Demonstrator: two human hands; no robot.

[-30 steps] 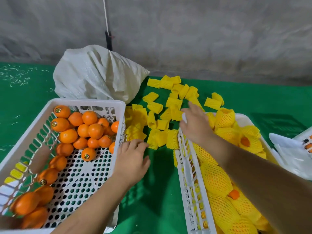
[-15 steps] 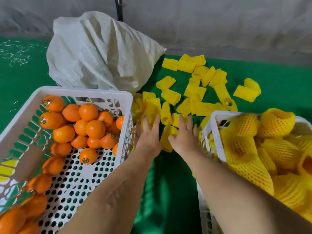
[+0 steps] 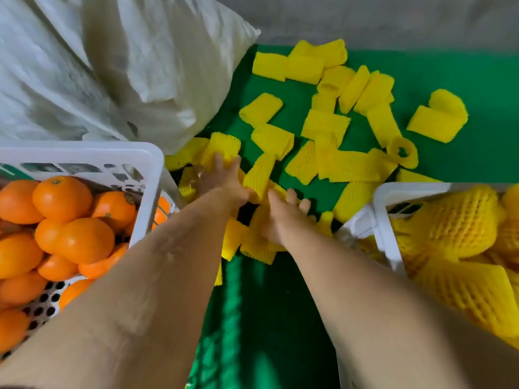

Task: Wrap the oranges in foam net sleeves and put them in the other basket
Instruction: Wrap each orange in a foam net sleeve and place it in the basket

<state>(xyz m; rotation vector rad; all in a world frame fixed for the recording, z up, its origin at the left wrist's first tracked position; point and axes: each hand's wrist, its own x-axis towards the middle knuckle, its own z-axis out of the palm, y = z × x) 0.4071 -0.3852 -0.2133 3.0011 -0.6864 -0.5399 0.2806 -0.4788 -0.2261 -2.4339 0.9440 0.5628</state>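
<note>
- Green mat (image 3: 438, 63) under a grey wall; white woven sack (image 3: 106, 66) fills upper left.
- Yellow foam net sleeves (image 3: 323, 127) scattered upper centre, bare mat only at far right and in the strip between the baskets.
- Left white basket (image 3: 146, 164) holds bare oranges (image 3: 70, 220); right white basket (image 3: 384, 220) holds sleeved oranges (image 3: 452, 220).
- Left hand (image 3: 222, 178) fingers straight, pressing on sleeves by the left basket's corner.
- Right hand (image 3: 280, 217) on sleeves at centre, grip cannot tell, blurred.

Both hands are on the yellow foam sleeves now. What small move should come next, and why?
Probably close the right hand on one foam sleeve and lift it: both hands lie on the pile, the left hand included, and neither holds an orange.
</note>
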